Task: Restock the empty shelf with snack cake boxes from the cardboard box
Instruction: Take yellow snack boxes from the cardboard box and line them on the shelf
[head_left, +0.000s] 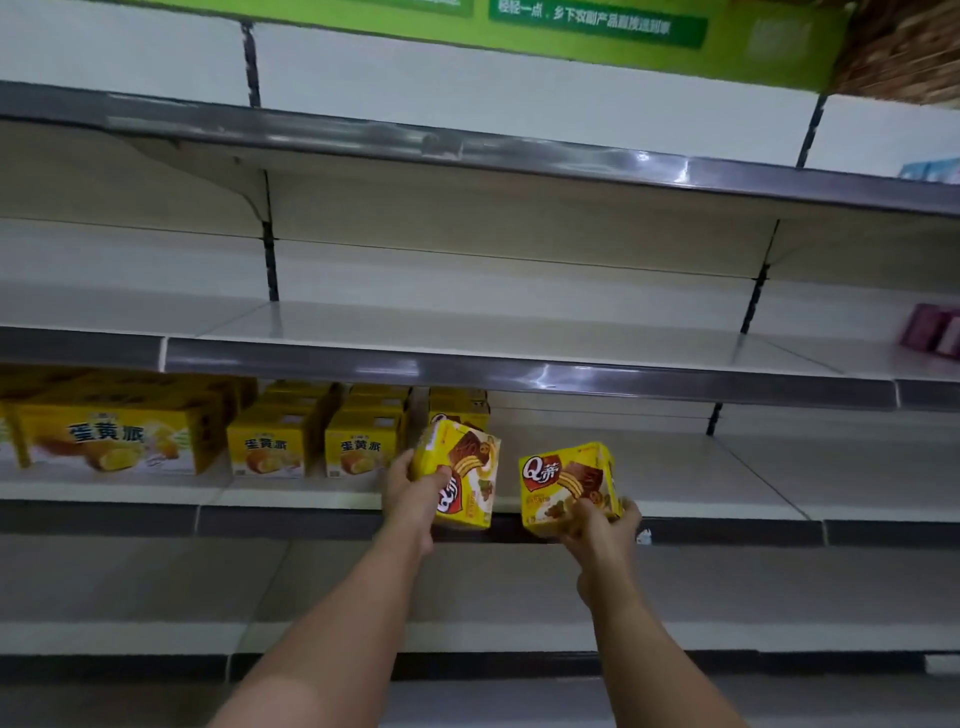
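Bare shelf board (675, 467) right of the yellow boxes (363, 447), under the shelf lip (519, 371).

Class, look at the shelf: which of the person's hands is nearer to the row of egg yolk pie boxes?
Left. The left hand is just right of the egg yolk pie boxes; the right hand is farther right.
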